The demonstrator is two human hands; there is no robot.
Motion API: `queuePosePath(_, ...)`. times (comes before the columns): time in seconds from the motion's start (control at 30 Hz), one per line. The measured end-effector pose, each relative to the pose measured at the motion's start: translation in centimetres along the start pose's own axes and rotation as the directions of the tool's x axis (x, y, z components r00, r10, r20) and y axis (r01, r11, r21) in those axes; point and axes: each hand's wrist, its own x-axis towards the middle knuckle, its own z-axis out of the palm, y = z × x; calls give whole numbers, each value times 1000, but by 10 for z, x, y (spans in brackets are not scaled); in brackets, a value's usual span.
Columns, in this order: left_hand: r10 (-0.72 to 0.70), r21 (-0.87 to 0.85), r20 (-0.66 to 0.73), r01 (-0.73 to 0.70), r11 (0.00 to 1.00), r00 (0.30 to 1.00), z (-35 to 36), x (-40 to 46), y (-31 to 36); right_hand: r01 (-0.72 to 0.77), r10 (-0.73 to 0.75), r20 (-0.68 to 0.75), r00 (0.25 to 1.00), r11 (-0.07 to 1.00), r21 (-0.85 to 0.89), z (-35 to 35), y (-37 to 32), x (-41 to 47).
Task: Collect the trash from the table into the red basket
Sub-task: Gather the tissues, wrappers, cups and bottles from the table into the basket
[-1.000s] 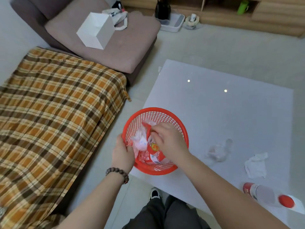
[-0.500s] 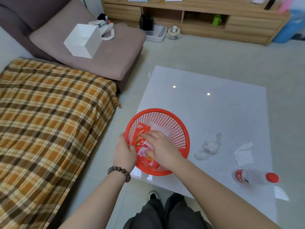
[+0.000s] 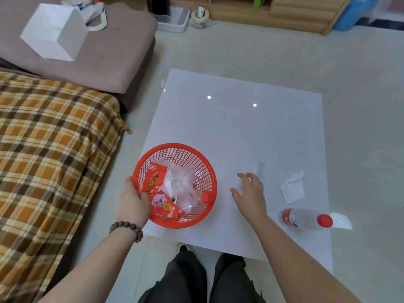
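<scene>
The red basket [image 3: 194,158] stands at the near left corner of the white table [image 3: 240,127]. My left hand [image 3: 132,204] grips its near left rim. Inside lie red snack wrappers [image 3: 159,191], clear plastic [image 3: 181,180] and a red-capped bottle [image 3: 205,196]. My right hand [image 3: 249,193] hovers just right of the basket with fingers spread, over a clear plastic wrapper [image 3: 260,168] that it mostly hides. A crumpled white tissue [image 3: 293,189] lies further right. A clear bottle with red cap and label [image 3: 306,218] lies on its side near the table's right front.
A plaid-covered sofa [image 3: 50,149] runs along the left, with a white paper bag [image 3: 52,33] on the mauve cushion behind. A wooden cabinet [image 3: 284,7] and a white tray [image 3: 172,18] sit at the far wall. My legs [image 3: 196,281] are below the table's near edge.
My right hand has left the basket, leaving the red wrappers inside, and moved right over the clear wrapper on the table. The left hand still holds the rim.
</scene>
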Motion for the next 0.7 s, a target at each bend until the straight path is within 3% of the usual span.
queuePosePath(0.1, -5, 21, 5, 4, 1000, 1000, 12, -5, 4, -82, 90, 90, 992, 993, -90, 16, 45, 29)
queuePosePath(0.33, 51, 27, 25, -52, 998, 998, 34, -22, 11, -6, 86, 260, 962, 956, -294, 53, 103, 82)
queuePosePath(0.6, -10, 54, 92, 5, 999, 996, 37, -36, 24, 18, 19, 210, 978, 985, -172, 45, 102, 85)
queuePosePath(0.7, -31, 63, 84, 26, 998, 996, 35, -36, 30, 13, -7, 121, 993, 998, -54, 18, 78, 80)
